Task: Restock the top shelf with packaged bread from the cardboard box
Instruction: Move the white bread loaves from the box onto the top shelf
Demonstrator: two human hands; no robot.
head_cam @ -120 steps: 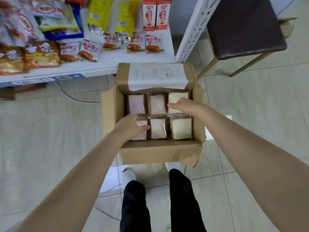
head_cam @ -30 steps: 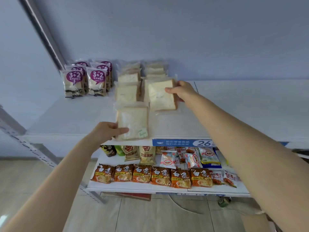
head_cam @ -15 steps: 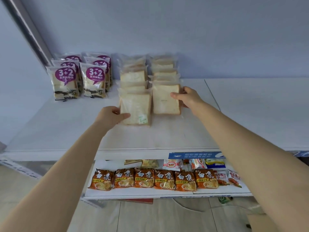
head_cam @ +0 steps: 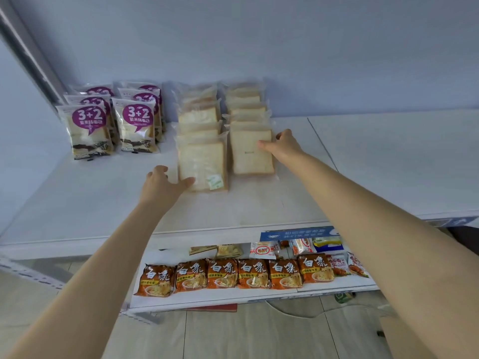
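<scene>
On the white top shelf [head_cam: 103, 203] two rows of clear-wrapped white bread packets lean back toward the wall. My left hand [head_cam: 160, 185] holds the front packet of the left row [head_cam: 202, 164] at its lower left corner, thumb across its face. My right hand [head_cam: 285, 146] pinches the front packet of the right row [head_cam: 250, 154] at its upper right edge, thumb on the front. Both packets stand on the shelf against the ones behind. A tan piece of the cardboard box [head_cam: 399, 343] shows on the floor at the bottom right, mostly out of view.
Purple-labelled "3+2" bread packets [head_cam: 89, 125] stand in two rows at the shelf's left. The shelf's right half [head_cam: 388, 156] is bare. A lower shelf holds orange noodle packs [head_cam: 223, 274] and small snacks. A grey upright post [head_cam: 28, 53] rises at far left.
Four seconds ago both hands were in the box on the floor. Since then they carried two packets up and set them at the front of the two rows; they are now pushed further back.
</scene>
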